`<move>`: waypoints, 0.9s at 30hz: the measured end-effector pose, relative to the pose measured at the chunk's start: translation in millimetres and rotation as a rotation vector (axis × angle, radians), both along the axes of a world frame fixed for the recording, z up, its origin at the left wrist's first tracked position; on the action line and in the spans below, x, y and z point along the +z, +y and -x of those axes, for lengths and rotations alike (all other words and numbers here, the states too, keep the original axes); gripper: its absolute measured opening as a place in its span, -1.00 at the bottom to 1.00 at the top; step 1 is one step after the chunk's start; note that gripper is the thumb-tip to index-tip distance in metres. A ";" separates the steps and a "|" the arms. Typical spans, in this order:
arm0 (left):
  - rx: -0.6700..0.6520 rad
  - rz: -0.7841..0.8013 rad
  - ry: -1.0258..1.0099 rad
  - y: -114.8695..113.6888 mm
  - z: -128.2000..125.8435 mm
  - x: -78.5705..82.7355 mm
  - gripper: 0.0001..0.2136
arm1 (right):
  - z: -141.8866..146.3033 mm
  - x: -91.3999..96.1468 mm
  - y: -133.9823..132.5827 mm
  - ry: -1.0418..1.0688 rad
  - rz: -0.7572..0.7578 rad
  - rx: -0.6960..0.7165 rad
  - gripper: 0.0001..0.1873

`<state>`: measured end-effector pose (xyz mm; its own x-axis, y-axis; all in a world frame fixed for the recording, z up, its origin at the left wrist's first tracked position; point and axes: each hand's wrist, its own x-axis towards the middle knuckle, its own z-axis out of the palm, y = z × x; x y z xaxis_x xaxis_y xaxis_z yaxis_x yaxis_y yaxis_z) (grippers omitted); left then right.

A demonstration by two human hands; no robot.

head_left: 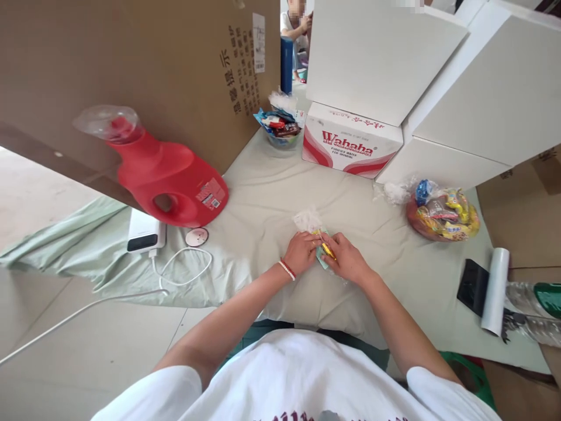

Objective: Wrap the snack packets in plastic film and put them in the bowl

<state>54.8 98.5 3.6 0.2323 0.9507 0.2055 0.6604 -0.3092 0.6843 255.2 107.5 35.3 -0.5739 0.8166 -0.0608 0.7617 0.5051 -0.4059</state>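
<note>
Fingers (310,241) of both hands pinched tight on a small yellow packet (327,252), left hand (300,252) steadying, right hand (348,259) at its edge. I'd grip close to the seam, pull slow: film looks crinkly, slick. Thin clear bag (308,220) touching behind. Soft wrinkled green cloth (263,199) covers the surface under it.

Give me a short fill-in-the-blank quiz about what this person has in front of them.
The packet pinched between the left hand and right hand is ____. The jug beside the power bank is ____. The red-and-white carton is printed ____.
Missing words: yellow; red; Wahaha.
</note>
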 end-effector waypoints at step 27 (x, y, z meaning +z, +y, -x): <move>-0.228 -0.053 -0.062 -21.7 -14.1 6.3 -0.51 | 9.2 11.3 -57.7 -0.182 -0.057 -0.058 -0.54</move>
